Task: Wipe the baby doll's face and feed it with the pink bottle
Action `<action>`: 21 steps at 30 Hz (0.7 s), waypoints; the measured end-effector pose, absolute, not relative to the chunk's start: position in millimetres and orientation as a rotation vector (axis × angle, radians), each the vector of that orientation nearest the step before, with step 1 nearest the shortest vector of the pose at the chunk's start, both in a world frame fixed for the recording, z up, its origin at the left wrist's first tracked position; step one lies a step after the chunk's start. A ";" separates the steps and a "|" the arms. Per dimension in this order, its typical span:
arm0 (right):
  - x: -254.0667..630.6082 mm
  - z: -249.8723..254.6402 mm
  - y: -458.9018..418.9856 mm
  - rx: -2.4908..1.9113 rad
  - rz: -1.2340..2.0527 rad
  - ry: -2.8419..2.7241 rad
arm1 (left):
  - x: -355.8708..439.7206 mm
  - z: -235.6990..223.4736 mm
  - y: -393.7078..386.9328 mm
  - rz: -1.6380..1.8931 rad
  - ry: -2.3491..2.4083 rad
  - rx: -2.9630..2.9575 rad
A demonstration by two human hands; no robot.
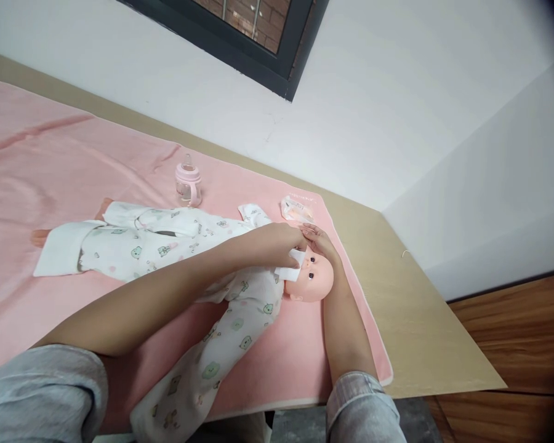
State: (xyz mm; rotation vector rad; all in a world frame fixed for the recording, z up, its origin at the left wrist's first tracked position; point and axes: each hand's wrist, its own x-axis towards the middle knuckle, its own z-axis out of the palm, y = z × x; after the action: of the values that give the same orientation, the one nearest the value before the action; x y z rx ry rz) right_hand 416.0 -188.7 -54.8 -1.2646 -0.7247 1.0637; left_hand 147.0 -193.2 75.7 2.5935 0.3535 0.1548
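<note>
On the pink blanket (268,344) a baby doll (321,277) lies on its back, dressed in a white suit printed with small green animals (240,314). My left hand (279,243) reaches over its chest and pinches a white wipe (289,271), which lies against the doll's chin and covers the mouth area. Around the top of the doll's head comes my right forearm. My right hand (319,240) rests beside the far side of the head, its fingers stretched out close to my left hand. The doll's face above the wipe is uncovered.
A pink baby bottle (188,181) stands upright behind the doll's body. Near my hands lies a small clear plastic packet (296,209). The wooden table (410,314) extends beyond the blanket at the right, and its back runs along a white wall (369,111) below a dark-framed window (258,58).
</note>
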 end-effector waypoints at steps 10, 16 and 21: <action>420.5 -58.0 -185.7 -1.265 1.074 -0.721 | 147.7 76.0 -191.4 0.040 0.464 2.637; 422.7 -60.4 -184.8 -1.272 1.075 -0.724 | 147.1 78.3 -191.0 0.043 0.500 2.661; 422.4 -59.3 -186.3 -1.270 1.085 -0.721 | 145.8 76.7 -187.1 0.127 0.493 2.703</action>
State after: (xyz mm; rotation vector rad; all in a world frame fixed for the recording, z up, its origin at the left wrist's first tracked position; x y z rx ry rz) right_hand 422.4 -186.3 -59.3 -1.2699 -0.7211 1.0852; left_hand 145.8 -187.1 76.7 2.7029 0.4934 0.1274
